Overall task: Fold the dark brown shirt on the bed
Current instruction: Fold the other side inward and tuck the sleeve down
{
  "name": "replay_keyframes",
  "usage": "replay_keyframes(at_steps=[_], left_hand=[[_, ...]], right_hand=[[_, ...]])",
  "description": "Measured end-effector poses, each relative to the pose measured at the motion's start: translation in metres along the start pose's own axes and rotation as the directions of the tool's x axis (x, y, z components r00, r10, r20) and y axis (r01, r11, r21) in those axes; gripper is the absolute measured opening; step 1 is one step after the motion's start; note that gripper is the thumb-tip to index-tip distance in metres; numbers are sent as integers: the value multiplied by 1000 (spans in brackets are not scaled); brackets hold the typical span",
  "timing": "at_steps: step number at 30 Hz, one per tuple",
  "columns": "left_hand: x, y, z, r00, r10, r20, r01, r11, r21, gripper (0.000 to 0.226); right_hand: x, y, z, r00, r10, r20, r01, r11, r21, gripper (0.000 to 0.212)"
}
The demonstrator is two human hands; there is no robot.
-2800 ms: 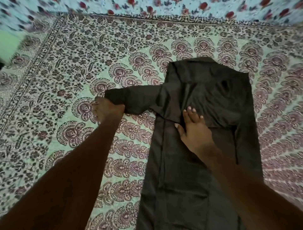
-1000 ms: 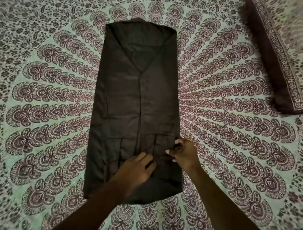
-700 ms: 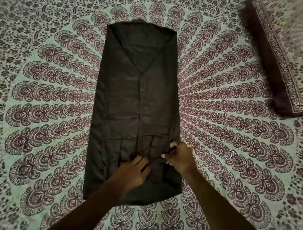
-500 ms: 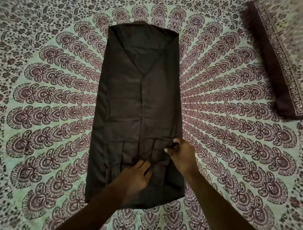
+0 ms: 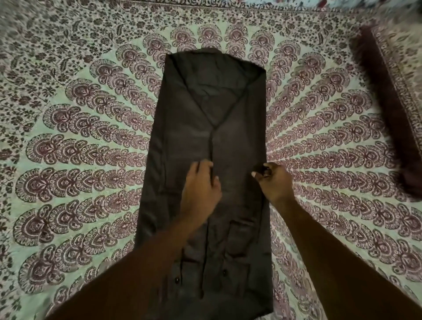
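Just one shirt point(image 5: 228, 114) under left hand point(image 5: 201, 185), right hand point(image 5: 274, 182).

On your far right lies a long cushion point(image 5: 381, 102), its side dark maroon and its top printed with a pale floral border; its outline is blurred. Along your top edge, toward the right, runs a strip of pale blue cloth point(image 5: 365, 2) with red flowers.

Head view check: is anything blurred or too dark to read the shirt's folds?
Head view: dim, even light, no glare; the shirt is dark and low-contrast, its creases faint but readable; the pillow at the right edge is blurred.
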State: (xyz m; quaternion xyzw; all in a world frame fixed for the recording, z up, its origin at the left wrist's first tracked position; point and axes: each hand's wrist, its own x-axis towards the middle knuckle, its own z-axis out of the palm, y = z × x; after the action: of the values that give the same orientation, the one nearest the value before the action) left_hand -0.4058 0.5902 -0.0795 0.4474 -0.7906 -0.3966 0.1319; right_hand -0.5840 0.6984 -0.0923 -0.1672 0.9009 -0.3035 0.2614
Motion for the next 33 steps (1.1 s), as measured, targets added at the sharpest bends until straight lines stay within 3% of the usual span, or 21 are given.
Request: replay_keyframes(at_steps=[2, 6, 11, 15, 19, 24, 30, 33], left_hand=[[46, 14, 4, 995, -89, -42, 88, 996, -28, 37], [122, 19, 20, 979, -199, 36, 199, 980, -4, 54], [143, 12, 26, 968, -252, -17, 252, 968, 21, 25], [130, -7, 26, 993, -60, -100, 72, 990, 121, 13], [131, -30, 29, 996, 69, -47, -62, 988, 142, 17], [133, -43, 30, 963, 269, 9, -263, 935, 239, 22], [136, -53, 34, 910, 412, 45, -400, 842, 363, 21], [135, -54, 37, 905, 425, 36, -404, 829, 387, 22]], right_hand=[[26, -11, 0, 1000, 10, -14, -9, 999, 35, 31], [82, -31, 5, 998, 30, -49, -22, 988, 153, 36], [155, -64, 13, 996, -12, -83, 31, 972, 234, 43], [205, -99, 10, 986, -40, -159, 81, 962, 262, 28], [250, -127, 11, 967, -93, -237, 147, 964, 220, 35], [292, -148, 23, 956, -89, -278, 128, 984, 125, 34], [313, -157, 18, 952, -87, -294, 113, 991, 73, 42], [323, -164, 13, 952, -68, -297, 108, 987, 120, 33]])
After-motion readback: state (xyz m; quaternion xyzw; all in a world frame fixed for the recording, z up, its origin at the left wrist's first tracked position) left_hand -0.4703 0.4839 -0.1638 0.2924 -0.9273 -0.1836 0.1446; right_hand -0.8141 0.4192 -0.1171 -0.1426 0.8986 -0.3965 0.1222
